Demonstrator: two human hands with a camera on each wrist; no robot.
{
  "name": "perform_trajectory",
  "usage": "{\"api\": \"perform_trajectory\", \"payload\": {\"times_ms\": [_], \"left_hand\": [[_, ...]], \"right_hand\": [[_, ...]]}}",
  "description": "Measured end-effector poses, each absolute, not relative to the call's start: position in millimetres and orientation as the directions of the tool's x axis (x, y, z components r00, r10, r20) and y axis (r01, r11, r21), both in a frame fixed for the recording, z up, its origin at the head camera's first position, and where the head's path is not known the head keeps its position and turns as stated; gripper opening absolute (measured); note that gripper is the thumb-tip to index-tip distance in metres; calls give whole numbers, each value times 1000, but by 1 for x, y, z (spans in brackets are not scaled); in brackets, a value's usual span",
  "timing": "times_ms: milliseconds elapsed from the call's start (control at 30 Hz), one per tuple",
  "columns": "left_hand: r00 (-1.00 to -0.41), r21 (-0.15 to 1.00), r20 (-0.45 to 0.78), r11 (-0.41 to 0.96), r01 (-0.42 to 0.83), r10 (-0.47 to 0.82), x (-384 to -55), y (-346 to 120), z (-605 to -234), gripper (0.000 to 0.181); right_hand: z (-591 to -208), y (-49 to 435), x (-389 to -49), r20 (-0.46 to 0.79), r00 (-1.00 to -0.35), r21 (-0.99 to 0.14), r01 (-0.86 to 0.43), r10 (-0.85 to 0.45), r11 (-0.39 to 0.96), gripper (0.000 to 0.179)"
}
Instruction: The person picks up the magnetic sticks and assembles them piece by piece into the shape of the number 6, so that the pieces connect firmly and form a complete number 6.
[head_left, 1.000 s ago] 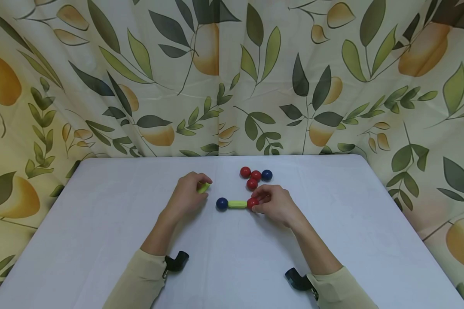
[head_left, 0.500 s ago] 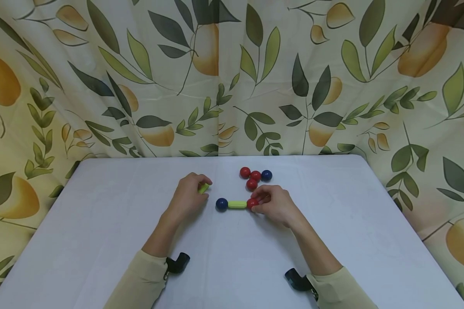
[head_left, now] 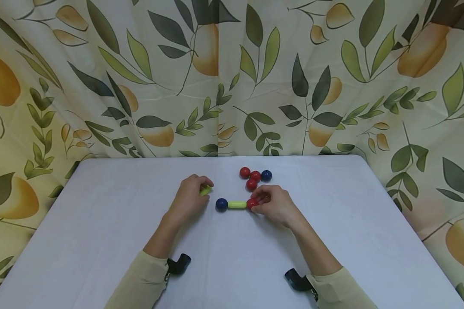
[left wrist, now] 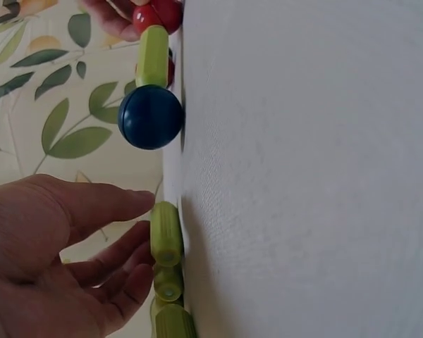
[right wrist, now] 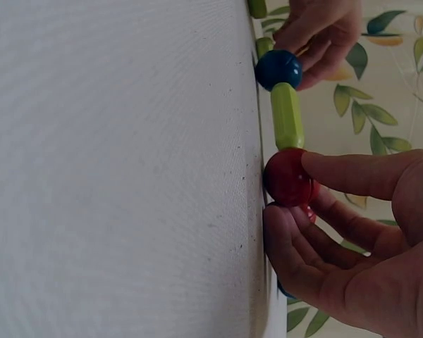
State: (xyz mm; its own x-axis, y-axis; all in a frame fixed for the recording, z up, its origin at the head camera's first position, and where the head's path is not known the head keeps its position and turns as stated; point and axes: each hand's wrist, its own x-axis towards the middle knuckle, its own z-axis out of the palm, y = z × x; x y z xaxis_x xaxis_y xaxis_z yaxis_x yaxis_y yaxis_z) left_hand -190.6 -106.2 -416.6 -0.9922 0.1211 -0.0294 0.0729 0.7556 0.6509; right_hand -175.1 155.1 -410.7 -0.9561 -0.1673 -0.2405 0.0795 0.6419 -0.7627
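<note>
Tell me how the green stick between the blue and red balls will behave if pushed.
The green stick looks stiff, judging by its straight, faceted body. Pushed, it might move the round blue ball touching one end, which could roll. The other end may stay put, since the right hand holds the red ball.

Pale khaki sleeves, plain cuffs, black elbow-shaped wrist cameras; one each side
</note>
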Motion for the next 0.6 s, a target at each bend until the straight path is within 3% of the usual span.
{"api": "perform_trajectory", "payload": {"times_ms": [600], "left_hand": [[-983,633,-62,768,97,175,-190,-102,-419,36]], "right_hand": [[-412,156,-175,-233,-954,-774,64,-188,630,30]]}}
